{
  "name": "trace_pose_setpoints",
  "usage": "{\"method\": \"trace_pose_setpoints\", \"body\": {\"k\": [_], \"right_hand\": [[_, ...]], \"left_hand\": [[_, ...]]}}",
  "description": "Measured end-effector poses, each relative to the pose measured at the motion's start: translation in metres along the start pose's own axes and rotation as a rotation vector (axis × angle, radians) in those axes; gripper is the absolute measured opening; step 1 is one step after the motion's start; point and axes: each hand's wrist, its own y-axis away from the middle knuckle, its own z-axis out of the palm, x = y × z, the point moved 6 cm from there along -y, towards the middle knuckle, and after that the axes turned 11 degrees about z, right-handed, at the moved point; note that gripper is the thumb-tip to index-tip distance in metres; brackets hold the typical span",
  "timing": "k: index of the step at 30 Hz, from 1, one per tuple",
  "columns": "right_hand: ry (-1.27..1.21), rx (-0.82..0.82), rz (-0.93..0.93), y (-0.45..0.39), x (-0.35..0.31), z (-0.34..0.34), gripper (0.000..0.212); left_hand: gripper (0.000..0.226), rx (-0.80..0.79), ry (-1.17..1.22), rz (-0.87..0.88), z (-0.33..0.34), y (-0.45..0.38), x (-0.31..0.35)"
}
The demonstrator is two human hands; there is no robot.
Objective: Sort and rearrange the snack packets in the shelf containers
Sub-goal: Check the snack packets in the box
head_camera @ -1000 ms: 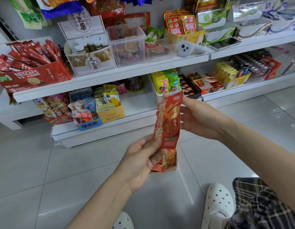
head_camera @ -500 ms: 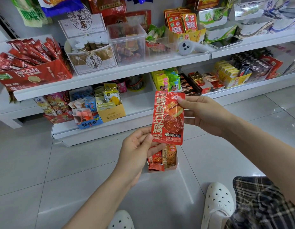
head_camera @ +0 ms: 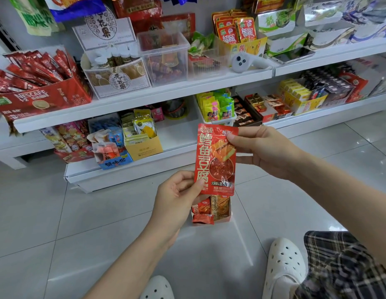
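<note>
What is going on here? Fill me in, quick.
A person crouched at a snack shelf holds one red packet up in front of them. The left hand pinches its bottom corner and the right hand pinches its top corner. Below it, a small box of similar packets stands on the tiled floor, off the shelf.

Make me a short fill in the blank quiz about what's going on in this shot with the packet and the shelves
1. Both hands hold one ____ snack packet upright.
2. The left hand pinches the packet's ____ corner, while the right hand pinches its top.
3. Behind the packet, a small box of packets stands on the ____.
4. The Nescafe box sits on the ____ shelf.

Missing words: red; bottom; floor; upper
</note>
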Motion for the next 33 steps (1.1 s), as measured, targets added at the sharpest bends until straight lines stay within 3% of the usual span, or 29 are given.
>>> {"method": "trace_pose_setpoints", "body": {"k": [3,6,8,10,13,21,33], "right_hand": [[0.213,0.129,-0.014,-0.003,0.002,-0.009,0.018],[0.771,0.410,-0.110,-0.017,0.005,-0.029,0.012],[0.994,0.509,-0.100,-0.033,0.020,-0.039,0.014],[1.073,0.513,-0.069,-0.051,0.046,-0.044,0.015],[1.115,0.455,-0.017,-0.078,0.095,-0.038,0.012],[0.932,0.360,0.040,-0.125,0.199,-0.012,0.008],[0.932,0.142,0.016,-0.170,0.265,0.031,0.019]], "left_hand": [[0.011,0.000,-0.182,0.054,-0.012,-0.012,-0.018],[0.030,-0.082,-0.605,0.113,-0.037,-0.032,-0.060],[0.036,-0.249,-0.969,-0.015,-0.055,-0.036,-0.106],[0.053,-0.443,-1.140,-0.151,-0.066,-0.028,-0.156],[0.056,-0.562,-1.164,-0.191,-0.063,-0.015,-0.206],[0.046,-0.533,-1.214,-0.047,-0.043,-0.039,-0.267],[0.017,-0.325,-1.109,0.118,-0.057,-0.050,-0.303]]}}
